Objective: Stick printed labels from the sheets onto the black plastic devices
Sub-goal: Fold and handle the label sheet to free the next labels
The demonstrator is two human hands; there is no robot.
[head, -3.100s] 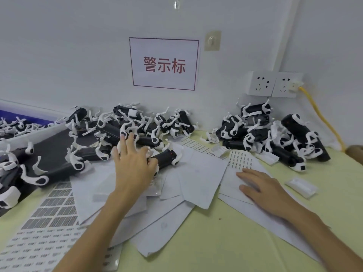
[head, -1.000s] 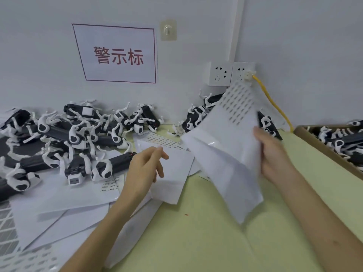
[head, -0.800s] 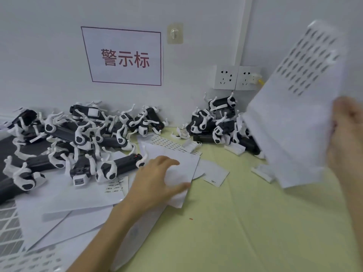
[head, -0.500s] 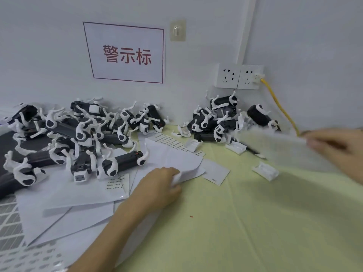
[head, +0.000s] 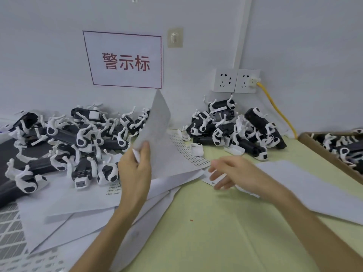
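My left hand [head: 135, 169] pinches the lower edge of a white sheet [head: 157, 122] and holds it lifted upright over the paper pile. Under it lies a label sheet [head: 188, 154] with rows of small printed labels. My right hand [head: 235, 173] hovers with fingers spread over a small white slip [head: 208, 176], holding nothing. Black plastic devices with white clips lie in one heap at the left [head: 78, 138] and another by the wall [head: 235, 130]. A bundle of white sheets [head: 306, 185] lies flat at the right.
A cardboard box [head: 324, 152] with more devices stands at the right edge. Wall sockets [head: 235, 80] with a yellow cable [head: 279, 112] are behind the right heap. Used backing sheets [head: 17, 232] spread over the lower left. Small white parts [head: 198, 150] lie near the label sheet.
My right hand has put the bundle of sheets down on the right and come back to the middle. My left hand has lifted one sheet up from the pile.
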